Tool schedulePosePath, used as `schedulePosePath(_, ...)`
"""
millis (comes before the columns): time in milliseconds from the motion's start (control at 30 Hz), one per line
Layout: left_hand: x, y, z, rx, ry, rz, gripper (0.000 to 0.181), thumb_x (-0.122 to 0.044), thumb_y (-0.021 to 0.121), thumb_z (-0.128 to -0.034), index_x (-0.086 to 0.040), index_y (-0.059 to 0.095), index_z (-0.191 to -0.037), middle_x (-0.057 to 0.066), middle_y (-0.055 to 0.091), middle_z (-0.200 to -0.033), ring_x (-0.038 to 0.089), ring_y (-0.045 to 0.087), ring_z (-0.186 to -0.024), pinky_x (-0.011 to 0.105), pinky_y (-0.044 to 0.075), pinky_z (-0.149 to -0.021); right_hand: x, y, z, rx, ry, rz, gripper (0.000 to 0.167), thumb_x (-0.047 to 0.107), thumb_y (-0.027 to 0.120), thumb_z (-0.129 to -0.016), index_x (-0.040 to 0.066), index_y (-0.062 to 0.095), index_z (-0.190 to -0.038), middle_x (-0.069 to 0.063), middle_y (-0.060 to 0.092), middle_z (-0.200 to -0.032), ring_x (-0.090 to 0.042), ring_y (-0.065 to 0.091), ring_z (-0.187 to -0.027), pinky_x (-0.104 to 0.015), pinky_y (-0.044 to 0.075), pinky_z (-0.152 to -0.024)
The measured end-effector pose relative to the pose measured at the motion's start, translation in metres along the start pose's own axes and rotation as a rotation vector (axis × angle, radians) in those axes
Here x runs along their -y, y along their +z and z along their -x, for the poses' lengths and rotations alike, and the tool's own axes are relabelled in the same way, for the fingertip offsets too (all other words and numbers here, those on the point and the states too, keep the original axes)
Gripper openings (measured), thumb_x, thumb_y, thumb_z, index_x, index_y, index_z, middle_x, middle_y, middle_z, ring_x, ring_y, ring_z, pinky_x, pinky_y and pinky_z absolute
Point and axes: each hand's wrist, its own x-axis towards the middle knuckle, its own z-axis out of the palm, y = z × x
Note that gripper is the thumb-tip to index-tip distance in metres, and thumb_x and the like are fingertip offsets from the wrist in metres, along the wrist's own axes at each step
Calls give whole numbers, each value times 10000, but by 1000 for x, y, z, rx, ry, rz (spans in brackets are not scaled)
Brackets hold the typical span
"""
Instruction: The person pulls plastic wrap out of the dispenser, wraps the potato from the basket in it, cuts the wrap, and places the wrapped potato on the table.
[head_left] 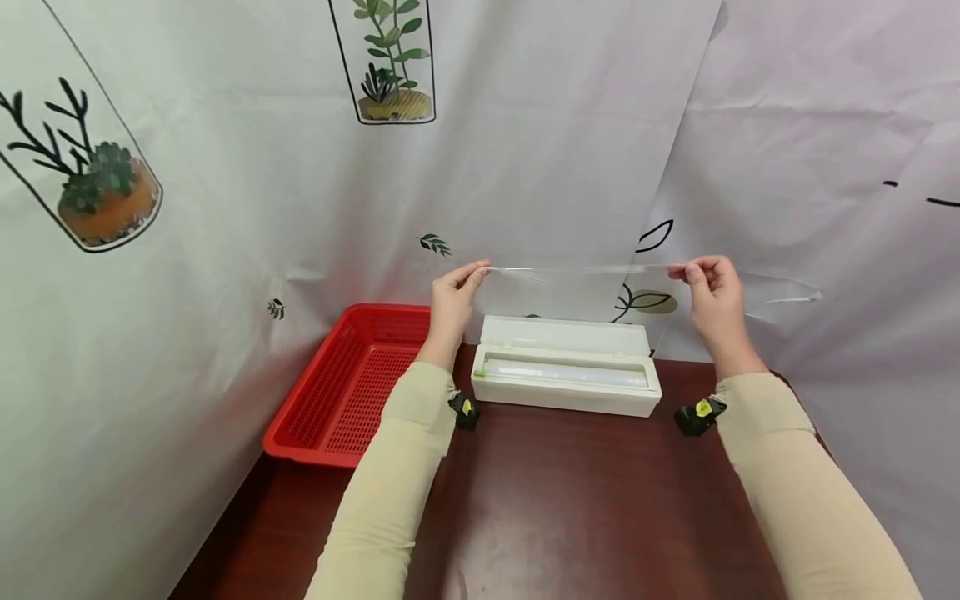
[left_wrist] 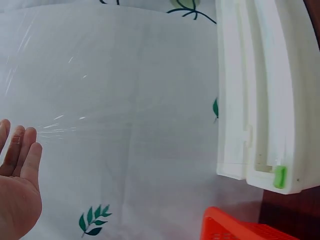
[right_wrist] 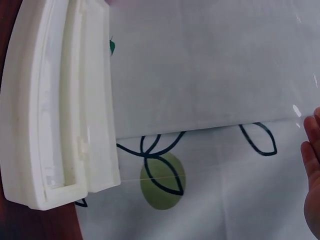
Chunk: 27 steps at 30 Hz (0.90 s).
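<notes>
A sheet of clear plastic film is stretched in the air between both hands, its upper edge nearly level. The left hand pinches one end between thumb and fingers; the right hand pinches the other, and some film trails out to the right of it. Below the film stands a white dispenser box with its lid raised and a roll of film inside. In the left wrist view the left hand shows at the left edge; in the right wrist view the right hand is partly cut off.
A red plastic basket stands on the dark reddish table, left of the box and partly behind the left forearm. A patterned light cloth hangs behind the table. A small green piece sits at the box's left end.
</notes>
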Motion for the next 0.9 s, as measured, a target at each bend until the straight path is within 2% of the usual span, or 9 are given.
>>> schedulePosePath(133, -8, 0, -4, -4, 29, 35, 225, -64, 626, -870, 36, 676, -1066, 167, 654, -1063, 186, 618, -978, 242, 456, -876, 7, 0, -7, -8, -44, -24, 104, 33, 464, -950, 107, 518, -900, 125, 646, -824, -41, 608, -812, -178, 426, -814)
schedulePosePath(200, -13, -2, -3, 16, 50, 21, 219, -61, 623, -875, 37, 677, -1063, 171, 657, -1052, 171, 620, -965, 242, 457, -875, 12, -3, -6, -2, -47, -30, 91, 40, 467, -950, 100, 523, -910, 118, 652, -837, -48, 608, -821, -176, 424, -812)
schedulePosePath(300, -19, -12, 2, 89, 91, -34, 220, -81, 623, -879, 28, 680, -1062, 169, 668, -1019, 165, 627, -948, 246, 461, -872, 20, -9, 0, 25, -70, -61, 81, 37, 475, -945, 69, 545, -921, 82, 667, -854, -60, 623, -805, -173, 443, -798)
schedulePosePath(400, -26, -29, 12, 194, 132, -133, 210, -116, 633, -878, -3, 695, -1044, 141, 682, -974, 166, 633, -909, 242, 482, -819, 31, -21, 13, 73, -89, -113, 79, -11, 495, -925, -29, 571, -914, 32, 680, -848, -80, 629, -712, -165, 481, -710)
schedulePosePath(500, -35, -49, 28, 294, 201, -294, 184, -143, 657, -865, -45, 719, -1008, 77, 682, -953, 155, 593, -874, 243, 477, -729, 42, -34, 31, 101, -110, -3, 77, -37, 541, -897, -96, 590, -897, 74, 671, -798, -59, 584, -638, -136, 457, -611)
schedulePosePath(600, -39, -67, 47, 396, 273, -407, 150, -140, 673, -853, -76, 732, -975, 24, 669, -964, 136, 540, -911, 271, 455, -731, 50, -47, 52, 133, -147, 169, 61, -61, 581, -867, -114, 606, -883, 131, 645, -771, -35, 535, -699, -119, 409, -625)
schedulePosePath(667, -40, -78, 61, 495, 290, -413, 133, -122, 674, -849, -72, 730, -958, 14, 664, -955, 134, 543, -925, 286, 459, -776, 53, -55, 68, 203, -155, 142, 58, -106, 575, -851, -134, 612, -886, 87, 660, -785, -32, 568, -754, -107, 410, -672)
schedulePosePath(800, -36, -95, 90, 752, 202, -370, 113, -140, 668, -857, -85, 729, -934, -16, 671, -906, 123, 595, -860, 291, 491, -766, 52, -78, 99, 457, -78, 15, 130, -189, 521, -834, -109, 611, -885, -57, 683, -794, -101, 641, -757, -154, 481, -704)
schedulePosePath(900, -27, -105, 112, 929, 164, -373, 126, -168, 652, -871, -96, 728, -941, -36, 677, -895, 97, 613, -834, 278, 503, -753, 45, -93, 121, 662, -36, 27, 233, -206, 503, -826, -16, 619, -895, -84, 675, -766, -138, 648, -718, -191, 502, -664)
